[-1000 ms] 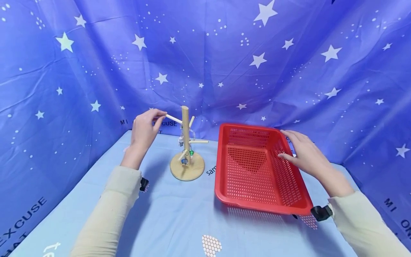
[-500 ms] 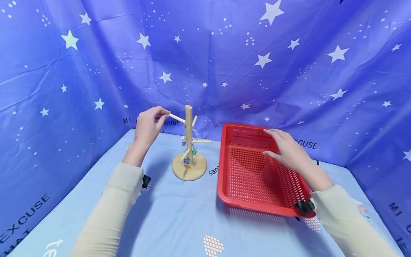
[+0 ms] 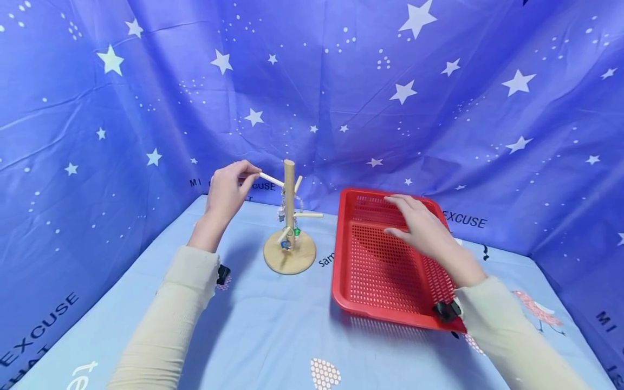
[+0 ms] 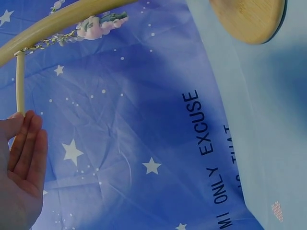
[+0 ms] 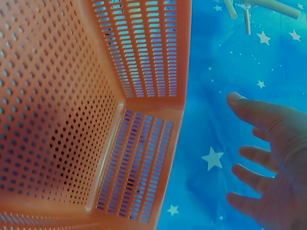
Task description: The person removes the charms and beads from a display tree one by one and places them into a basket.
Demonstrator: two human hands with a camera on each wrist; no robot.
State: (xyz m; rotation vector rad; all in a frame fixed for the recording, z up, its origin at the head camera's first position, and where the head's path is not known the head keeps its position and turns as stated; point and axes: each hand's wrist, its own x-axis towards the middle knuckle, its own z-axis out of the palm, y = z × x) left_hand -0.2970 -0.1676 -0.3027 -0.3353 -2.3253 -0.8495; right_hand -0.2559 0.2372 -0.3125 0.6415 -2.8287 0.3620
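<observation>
As the wooden stand [image 3: 290, 200] rises between them, the left hand [image 3: 226, 190] pinches the tip of its upper-left peg [image 3: 271, 179] and, right of the stand, the empty right hand [image 3: 422, 224] hovers over the red basket [image 3: 339, 254], fingers loosely spread.

At the left fingers [image 4: 37, 158], the peg [image 3: 271, 179] is showing pale, smooth, matt wood; the stand [image 3: 290, 181] just beyond is presenting smooth, faintly satin wood. Below the right fingers [image 5: 254, 178], the basket [image 3: 341, 254] is showing perforated, semi-gloss plastic. Beyond both, the backdrop [image 3: 312, 81] is presenting creased, softly shiny cloth.
</observation>
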